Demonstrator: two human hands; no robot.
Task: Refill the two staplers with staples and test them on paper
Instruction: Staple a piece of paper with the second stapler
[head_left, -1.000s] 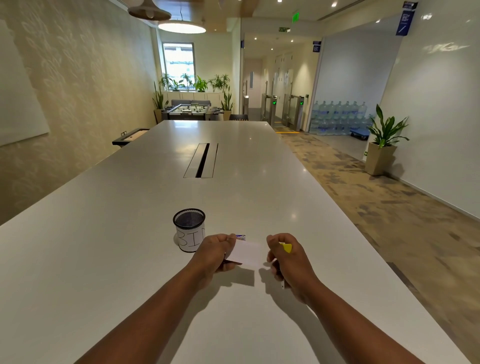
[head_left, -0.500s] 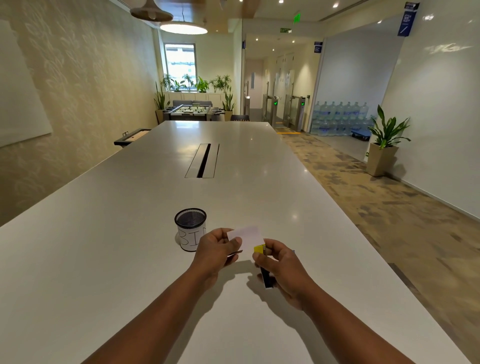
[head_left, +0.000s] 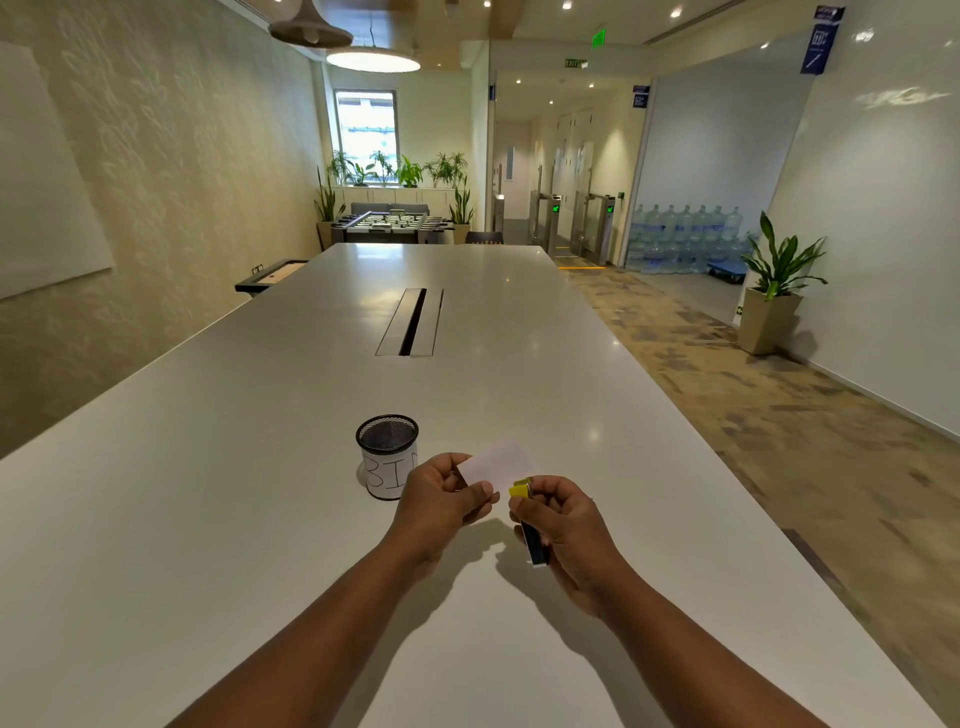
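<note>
My left hand (head_left: 441, 501) pinches a small white slip of paper (head_left: 496, 462) by its near corner and holds it above the table. Just right of it, my right hand (head_left: 566, 530) grips a small stapler (head_left: 530, 525) with a yellow front end and a dark blue body. The stapler's yellow nose sits at the paper's lower right edge; whether it bites the paper I cannot tell. A second stapler and loose staples are hidden or out of view.
A black mesh cup (head_left: 387, 454) with a white label reading "BIN" stands on the long white table (head_left: 260, 467), just left of my left hand. A cable slot (head_left: 413, 322) runs down the table's middle. The table's right edge drops to a carpeted floor.
The paper has lifted and tilted up from flat. My right hand has turned the stapler so its yellow nose points at the paper's edge, and both hands have come closer together.
</note>
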